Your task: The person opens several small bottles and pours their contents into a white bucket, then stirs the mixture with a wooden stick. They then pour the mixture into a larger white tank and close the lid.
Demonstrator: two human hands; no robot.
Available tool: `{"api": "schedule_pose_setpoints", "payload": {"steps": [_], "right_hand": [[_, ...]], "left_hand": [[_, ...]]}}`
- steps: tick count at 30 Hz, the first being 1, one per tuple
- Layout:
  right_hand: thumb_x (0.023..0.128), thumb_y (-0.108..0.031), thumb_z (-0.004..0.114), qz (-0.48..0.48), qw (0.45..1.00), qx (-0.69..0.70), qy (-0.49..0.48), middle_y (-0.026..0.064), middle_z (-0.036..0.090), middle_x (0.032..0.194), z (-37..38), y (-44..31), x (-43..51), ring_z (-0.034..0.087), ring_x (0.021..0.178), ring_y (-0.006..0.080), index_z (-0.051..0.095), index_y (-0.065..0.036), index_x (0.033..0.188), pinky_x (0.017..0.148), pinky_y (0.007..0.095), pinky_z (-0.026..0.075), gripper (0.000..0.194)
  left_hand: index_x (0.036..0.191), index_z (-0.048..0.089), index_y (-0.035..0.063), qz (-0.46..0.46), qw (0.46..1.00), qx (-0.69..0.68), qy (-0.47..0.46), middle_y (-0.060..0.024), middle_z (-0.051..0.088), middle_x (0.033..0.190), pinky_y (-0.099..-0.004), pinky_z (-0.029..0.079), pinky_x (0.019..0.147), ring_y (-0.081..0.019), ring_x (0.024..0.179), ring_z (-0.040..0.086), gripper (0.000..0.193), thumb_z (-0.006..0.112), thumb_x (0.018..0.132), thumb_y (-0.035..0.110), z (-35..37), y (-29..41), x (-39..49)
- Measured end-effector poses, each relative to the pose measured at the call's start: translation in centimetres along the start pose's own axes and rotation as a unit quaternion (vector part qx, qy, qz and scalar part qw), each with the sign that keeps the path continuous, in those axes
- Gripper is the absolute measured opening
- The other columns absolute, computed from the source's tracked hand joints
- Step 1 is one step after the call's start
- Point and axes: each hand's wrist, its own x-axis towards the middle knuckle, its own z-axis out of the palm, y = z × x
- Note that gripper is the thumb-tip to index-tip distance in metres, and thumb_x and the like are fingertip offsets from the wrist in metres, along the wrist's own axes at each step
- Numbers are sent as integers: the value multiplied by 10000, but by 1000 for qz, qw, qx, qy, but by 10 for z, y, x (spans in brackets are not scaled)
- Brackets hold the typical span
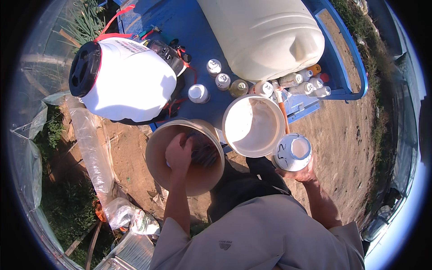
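Note:
My left hand (179,153) reaches down into a beige plastic bucket (153,168), its fingers bent near a dark, shiny mass (204,148) that I cannot make out. A bit of something white shows at the edge of that palm; whether it is gripped is hidden. On the other side, my right hand (302,173) holds a white plastic bottle (287,157) from below, its top tilted up towards me and handwritten marks on its side. Between the two stands a white tub (236,126) with a pale film of residue inside, close beside the bottle.
A blue cart bed (206,37) carries a white sprayer tank (131,84) with a black lid, a large translucent drum (270,40) and several small bottles (222,82). An orange-brown rod (282,113) leans behind the tub. Plastic sheeting (91,148) lies on the dirt at left.

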Motion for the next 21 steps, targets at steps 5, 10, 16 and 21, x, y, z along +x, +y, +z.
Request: {"api": "schedule_pose_setpoints", "payload": {"steps": [5, 10, 16, 21], "right_hand": [[542, -299, 1057, 16, 998, 26, 58, 123, 698, 1337, -25, 18, -20, 684, 1243, 243, 503, 9, 1503, 1137, 431, 537, 1152], [536, -265, 1042, 31, 991, 77, 103, 116, 701, 1322, -44, 34, -31, 682, 1235, 240, 523, 8, 1480, 1131, 427, 533, 1112], [532, -284, 1013, 65, 987, 65, 130, 103, 700, 1300, -74, 66, -49, 685, 1202, 242, 539, -6, 1442, 1112, 431, 541, 1063], [534, -287, 1012, 80, 987, 54, 127, 101, 693, 1307, -92, 91, -54, 682, 1204, 243, 533, -8, 1449, 1114, 431, 536, 1070]], "left_hand": [[1156, 758, 3, 81, 992, -91, 27, -172, 780, 1017, -392, 607, 824, -309, 924, 769, 262, 824, 946, 146, 9, 68, 9], [1144, 754, 21, 179, 981, -75, -17, -135, 780, 1060, -384, 611, 788, -282, 976, 761, 260, 830, 935, 155, 55, 125, 31], [1153, 761, 35, 154, 988, -13, -18, -149, 783, 1097, -443, 596, 908, -329, 1007, 754, 294, 826, 921, 204, 82, 133, 51], [1438, 594, 63, 131, 974, 155, 96, -216, 607, 1453, -530, 470, 1143, -431, 1364, 553, 662, 880, 872, 254, 75, 93, 87]]}}
